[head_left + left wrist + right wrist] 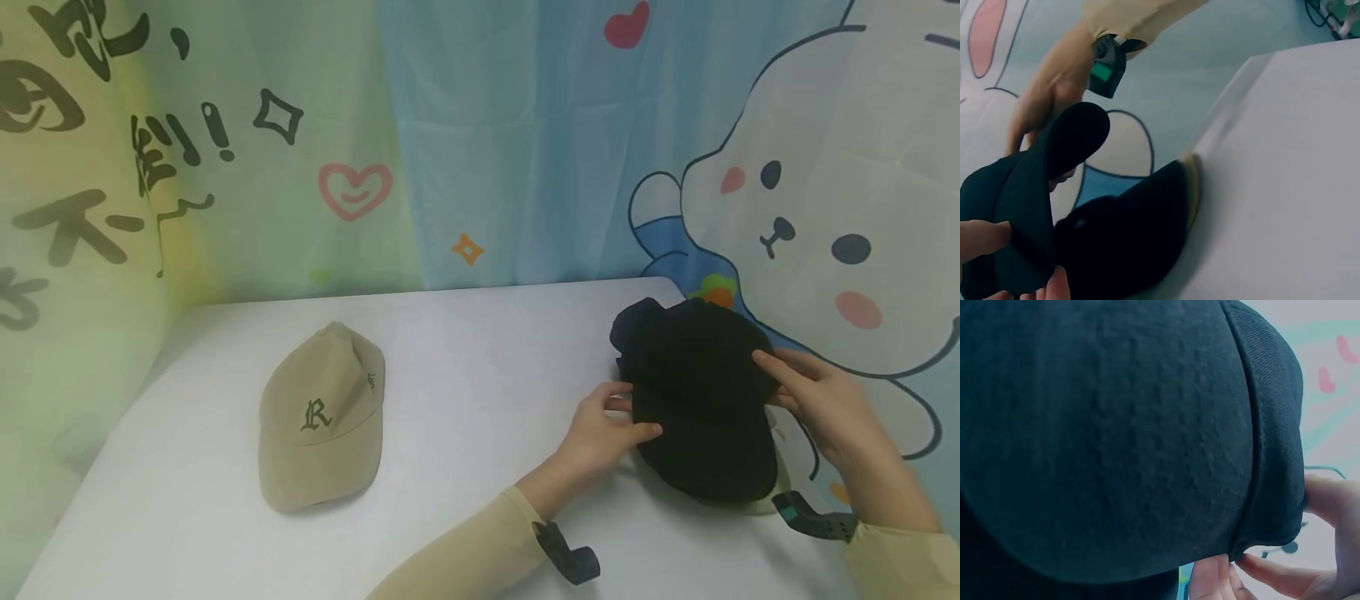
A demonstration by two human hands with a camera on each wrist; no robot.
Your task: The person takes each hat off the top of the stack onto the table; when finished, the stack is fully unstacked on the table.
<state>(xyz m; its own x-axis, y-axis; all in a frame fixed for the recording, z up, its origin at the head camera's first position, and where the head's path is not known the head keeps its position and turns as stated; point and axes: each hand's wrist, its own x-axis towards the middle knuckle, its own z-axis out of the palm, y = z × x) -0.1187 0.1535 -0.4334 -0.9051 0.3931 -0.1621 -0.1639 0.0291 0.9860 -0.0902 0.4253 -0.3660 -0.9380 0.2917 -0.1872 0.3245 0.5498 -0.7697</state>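
Observation:
A black cap point(697, 358) is held between both hands at the right of the table, its brim facing the near side. My left hand point(600, 429) pinches the brim's left edge, thumb on top and fingers beneath. My right hand point(825, 408) grips the other side, with thumb and fingers at the cap's edge in the right wrist view. Below the held cap, the left wrist view shows another black cap point(1129, 237) on the table, largely covered in the head view. A beige edge point(1193, 187) shows beneath that lower cap.
A beige cap point(322, 417) with a dark letter R lies on the left part of the white table point(480, 375). Behind the table hangs a printed curtain point(510, 150) with a cartoon rabbit. Each wrist wears a small black camera mount point(566, 554).

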